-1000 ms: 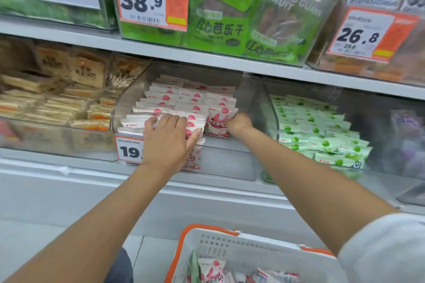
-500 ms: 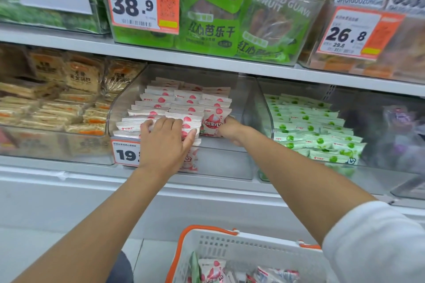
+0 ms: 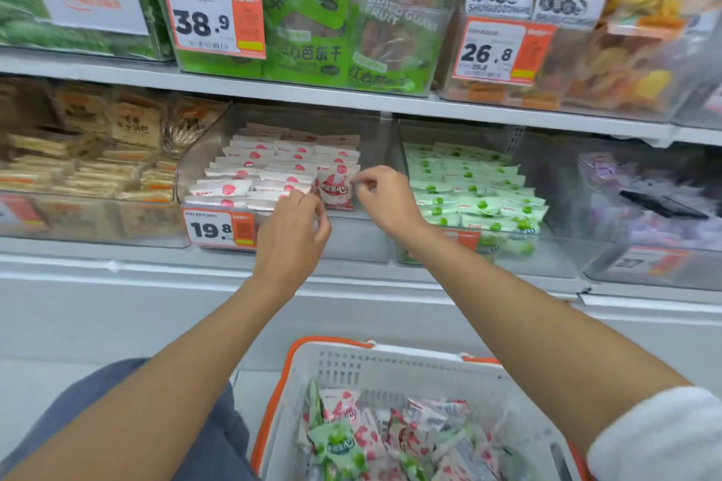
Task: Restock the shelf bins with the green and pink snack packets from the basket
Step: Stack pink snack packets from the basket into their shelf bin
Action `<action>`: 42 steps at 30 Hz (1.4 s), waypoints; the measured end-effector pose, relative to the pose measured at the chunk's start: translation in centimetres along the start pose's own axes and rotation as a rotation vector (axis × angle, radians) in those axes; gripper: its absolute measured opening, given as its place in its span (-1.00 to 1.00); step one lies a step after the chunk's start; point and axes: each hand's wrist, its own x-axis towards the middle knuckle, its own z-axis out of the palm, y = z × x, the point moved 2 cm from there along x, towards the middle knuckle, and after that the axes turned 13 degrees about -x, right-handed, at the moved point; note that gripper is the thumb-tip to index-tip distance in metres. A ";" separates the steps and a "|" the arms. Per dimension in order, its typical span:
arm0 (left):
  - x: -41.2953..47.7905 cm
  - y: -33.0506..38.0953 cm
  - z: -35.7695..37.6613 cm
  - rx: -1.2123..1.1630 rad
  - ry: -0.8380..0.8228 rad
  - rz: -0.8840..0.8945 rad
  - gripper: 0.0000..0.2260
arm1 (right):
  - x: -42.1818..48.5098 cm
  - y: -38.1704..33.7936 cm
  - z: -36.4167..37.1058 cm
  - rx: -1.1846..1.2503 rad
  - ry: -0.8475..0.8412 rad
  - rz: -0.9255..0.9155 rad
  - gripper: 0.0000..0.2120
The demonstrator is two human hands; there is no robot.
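Mid-frame, an upright pink packet [image 3: 336,187] stands at the front right of the pink bin [image 3: 193,168]. The right hand [image 3: 386,201] pinches the packet's upper right corner. The left hand [image 3: 293,234] has its fingers curled at the packet's left edge; whether they grip it I cannot tell. At the bottom of the frame, the basket [image 3: 410,375] holds mixed packets.

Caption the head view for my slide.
Left hand and right hand flank an upright pink snack packet in the clear plastic shelf bin, above the white orange-rimmed basket.
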 end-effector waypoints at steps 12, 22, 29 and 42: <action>-14.7 -3.9 10.3 0.171 -0.963 -0.432 -0.80 | -24.4 20.5 12.0 -0.154 -0.839 0.331 -0.69; -19.2 -4.8 14.6 0.155 -1.130 -0.471 -0.86 | -30.6 27.3 19.2 -0.147 -0.908 0.560 -0.79; -17.1 -2.9 15.0 0.102 -1.001 -0.298 -0.50 | -23.0 21.0 13.9 -0.091 -0.707 0.177 -0.77; -3.7 1.3 4.2 -0.474 -0.565 -0.208 -0.63 | -7.1 5.7 -3.0 0.154 -0.335 0.060 -0.65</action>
